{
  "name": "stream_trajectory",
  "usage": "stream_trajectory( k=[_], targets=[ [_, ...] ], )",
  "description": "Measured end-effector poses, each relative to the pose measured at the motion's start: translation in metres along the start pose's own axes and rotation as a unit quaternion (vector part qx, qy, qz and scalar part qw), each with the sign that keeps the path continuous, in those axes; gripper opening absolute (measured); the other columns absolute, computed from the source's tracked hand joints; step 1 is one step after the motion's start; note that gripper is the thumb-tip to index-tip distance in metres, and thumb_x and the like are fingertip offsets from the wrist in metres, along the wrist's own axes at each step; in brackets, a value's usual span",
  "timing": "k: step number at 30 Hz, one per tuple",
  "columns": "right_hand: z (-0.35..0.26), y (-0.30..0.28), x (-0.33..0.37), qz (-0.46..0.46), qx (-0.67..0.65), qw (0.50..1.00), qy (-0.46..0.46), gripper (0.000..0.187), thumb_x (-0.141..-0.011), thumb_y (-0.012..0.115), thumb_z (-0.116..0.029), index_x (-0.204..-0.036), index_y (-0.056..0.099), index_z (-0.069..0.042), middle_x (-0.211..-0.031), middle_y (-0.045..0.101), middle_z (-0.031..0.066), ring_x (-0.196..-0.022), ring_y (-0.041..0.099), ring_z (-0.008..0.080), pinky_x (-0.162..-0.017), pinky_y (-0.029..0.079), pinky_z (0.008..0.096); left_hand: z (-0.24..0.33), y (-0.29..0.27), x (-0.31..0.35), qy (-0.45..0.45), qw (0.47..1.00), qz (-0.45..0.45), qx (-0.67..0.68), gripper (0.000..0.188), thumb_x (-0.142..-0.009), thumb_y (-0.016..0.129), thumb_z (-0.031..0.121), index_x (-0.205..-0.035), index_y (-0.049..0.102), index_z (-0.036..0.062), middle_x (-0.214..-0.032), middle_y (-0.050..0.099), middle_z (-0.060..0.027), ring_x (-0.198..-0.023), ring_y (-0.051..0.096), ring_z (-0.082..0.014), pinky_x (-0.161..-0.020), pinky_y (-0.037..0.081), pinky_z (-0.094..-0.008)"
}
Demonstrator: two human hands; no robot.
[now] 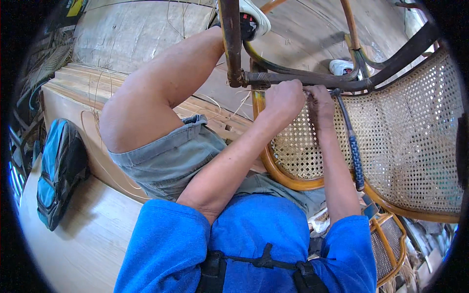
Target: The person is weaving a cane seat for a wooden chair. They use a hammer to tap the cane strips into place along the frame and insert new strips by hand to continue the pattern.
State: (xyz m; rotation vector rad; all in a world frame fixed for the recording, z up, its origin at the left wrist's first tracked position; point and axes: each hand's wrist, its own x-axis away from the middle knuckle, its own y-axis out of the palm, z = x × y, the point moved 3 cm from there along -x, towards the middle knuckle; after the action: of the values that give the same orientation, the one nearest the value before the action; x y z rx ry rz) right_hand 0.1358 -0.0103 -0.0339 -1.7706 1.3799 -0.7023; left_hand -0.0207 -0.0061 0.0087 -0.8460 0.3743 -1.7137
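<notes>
A rattan chair lies tipped in front of me, its dark wooden rail (303, 79) crossing above a woven cane panel (298, 146) edged in orange-brown rattan. My left hand (286, 101) is closed at the rail's lower edge, knuckles up, over the panel's top. Close beside it, my right hand (321, 106) is bent with its fingers curled in at the same edge. Whatever the fingertips pinch between them is too small or hidden to make out. Just right of my right hand, a hammer (352, 146) with a blue wrapped grip rests on the cane, its head by the rail.
An upright dark leg (230, 41) rises left of my hands. Long wooden boards (93, 85) lie beyond my bent left leg, with loose cane strands around. A teal and black backpack (56, 171) stands at left. Another cane-panelled rattan piece (386, 244) is at lower right.
</notes>
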Motion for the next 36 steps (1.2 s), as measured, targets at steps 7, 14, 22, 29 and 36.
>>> stream_trajectory(
  k=[7, 14, 22, 29, 36],
  targets=[
    [0.006, -0.004, -0.003, -0.082, -0.068, 0.994, 0.036, 0.021, -0.079, 0.050, -0.007, -0.095, 0.062, -0.012, -0.093, 0.056, 0.0100, -0.095, 0.056, 0.0242, -0.081, 0.044, 0.0318, -0.002, -0.005, 0.001, 0.007, 1.000, 0.001, 0.003, 0.027, -0.087, 0.048, 0.024, -0.079, 0.060, 0.0013, -0.077, 0.063, -0.0229, -0.075, 0.062, -0.0414, -0.068, 0.049, -0.0506],
    [-0.012, -0.014, -0.014, -0.135, -0.025, 0.990, 0.030, 0.020, -0.082, 0.046, -0.009, -0.096, 0.060, -0.008, -0.092, 0.056, 0.0141, -0.093, 0.057, 0.0303, -0.077, 0.046, 0.0368, -0.013, -0.007, 0.005, 0.004, 1.000, 0.017, -0.007, 0.025, -0.086, 0.049, 0.022, -0.078, 0.061, 0.0025, -0.073, 0.063, -0.0224, -0.069, 0.063, -0.0401, -0.064, 0.051, -0.0487],
    [-0.014, -0.012, -0.015, -0.132, 0.132, 0.982, -0.034, 0.021, -0.085, 0.046, -0.011, -0.100, 0.060, -0.007, -0.095, 0.058, 0.0168, -0.091, 0.057, 0.0344, -0.078, 0.047, 0.0390, -0.034, 0.002, -0.006, -0.029, 0.998, 0.003, -0.051, 0.021, -0.084, 0.052, 0.020, -0.076, 0.064, 0.0052, -0.072, 0.066, -0.0177, -0.070, 0.066, -0.0340, -0.062, 0.053, -0.0444],
    [-0.017, -0.029, -0.011, -0.062, 0.067, 0.995, -0.031, 0.019, -0.084, 0.054, -0.008, -0.102, 0.060, -0.004, -0.095, 0.059, 0.0178, -0.092, 0.056, 0.0358, -0.081, 0.045, 0.0413, -0.034, 0.007, -0.010, 0.008, 0.986, -0.044, -0.158, 0.019, -0.084, 0.053, 0.017, -0.078, 0.069, 0.0075, -0.077, 0.069, -0.0128, -0.074, 0.069, -0.0275, -0.056, 0.055, -0.0414],
    [-0.004, -0.122, 0.051, -0.101, 0.209, 0.948, 0.216, 0.032, -0.082, 0.060, -0.017, -0.110, 0.057, -0.002, -0.096, 0.060, 0.0176, -0.091, 0.057, 0.0339, -0.083, 0.044, 0.0404, -0.036, 0.004, -0.012, -0.040, 0.992, -0.051, -0.112, 0.024, -0.084, 0.052, 0.021, -0.081, 0.070, 0.0048, -0.083, 0.068, -0.0159, -0.078, 0.068, -0.0301, -0.059, 0.055, -0.0436]
  ],
)
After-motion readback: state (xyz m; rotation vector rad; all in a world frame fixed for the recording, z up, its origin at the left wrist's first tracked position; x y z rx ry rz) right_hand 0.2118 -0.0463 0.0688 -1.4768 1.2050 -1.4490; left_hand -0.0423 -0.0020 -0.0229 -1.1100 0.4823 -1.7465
